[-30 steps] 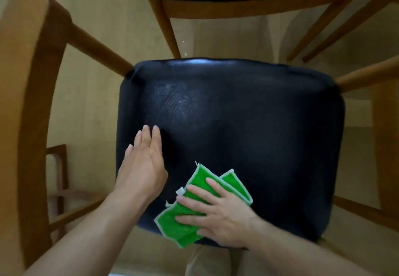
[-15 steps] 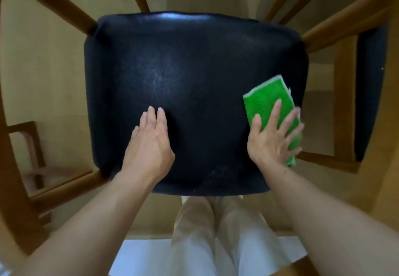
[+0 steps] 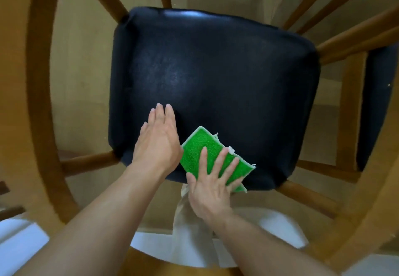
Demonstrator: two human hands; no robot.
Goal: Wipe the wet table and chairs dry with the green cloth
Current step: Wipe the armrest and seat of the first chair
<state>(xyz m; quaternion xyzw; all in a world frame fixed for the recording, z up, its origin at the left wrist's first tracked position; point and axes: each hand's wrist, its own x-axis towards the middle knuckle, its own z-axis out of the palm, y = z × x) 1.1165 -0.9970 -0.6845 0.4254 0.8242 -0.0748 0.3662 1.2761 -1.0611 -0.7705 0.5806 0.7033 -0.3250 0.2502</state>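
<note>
**Cloth's parked at the near edge, whole seat still ahead of you**

Biggest thing first: the black chair seat (image 3: 213, 94) fills the middle of your view, wooden frame (image 3: 43, 94) curving round the left side and rails running off to the right. Almost all of that seat lies far and to the right of where you're pressing, so that's the way I'd guess the next stroke has to go.

Your left hand (image 3: 158, 141) rests flat on the near-left part of the seat, fingers straight and together, holding nothing; it looks like it's bracing. Your right hand (image 3: 212, 184) is flat too, fingers spread, pressing the green cloth (image 3: 198, 149) down rather than gripping it. The cloth is folded, sitting on the near edge of the seat, just beside the left hand, maybe touching it. Its long axis runs diagonally, from far-left to near-right, with one corner hanging off the near edge. The right hand is the one on it.

Writing: there's a small white tag (image 3: 231, 150) on the cloth's edge, too small to read. No brands visible anywhere else.
</note>
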